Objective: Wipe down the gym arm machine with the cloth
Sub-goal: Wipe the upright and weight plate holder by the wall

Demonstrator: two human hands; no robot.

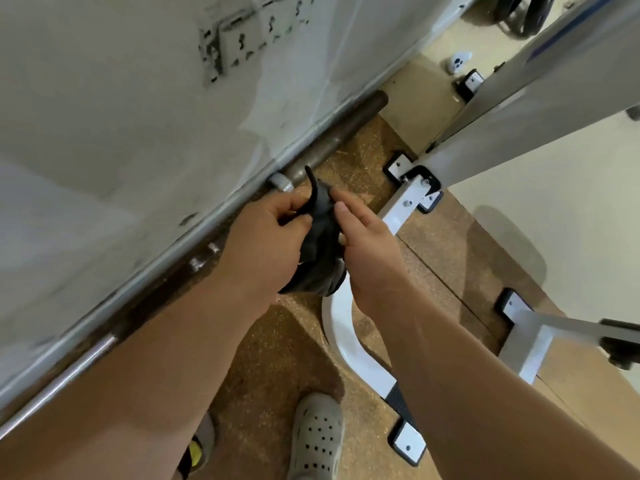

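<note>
A dark grey cloth (320, 251) hangs bunched between both hands at the frame's middle. My left hand (266, 244) grips its left side with curled fingers. My right hand (367, 251) holds the right side, fingers along the fabric and thumb tucked behind it. Below and to the right stands the white frame of the gym arm machine (405, 206), with a slanted white beam (519, 109) rising to the upper right and a curved white tube (341, 327) under the cloth. Neither hand touches the machine.
A steel barbell (104, 344) lies along the foot of the white wall (104, 116) on the left. The floor is brown speckled rubber (277, 358). My grey perforated shoe (317, 438) is at the bottom. Black-and-white machine feet (408, 441) sit bolted on the floor.
</note>
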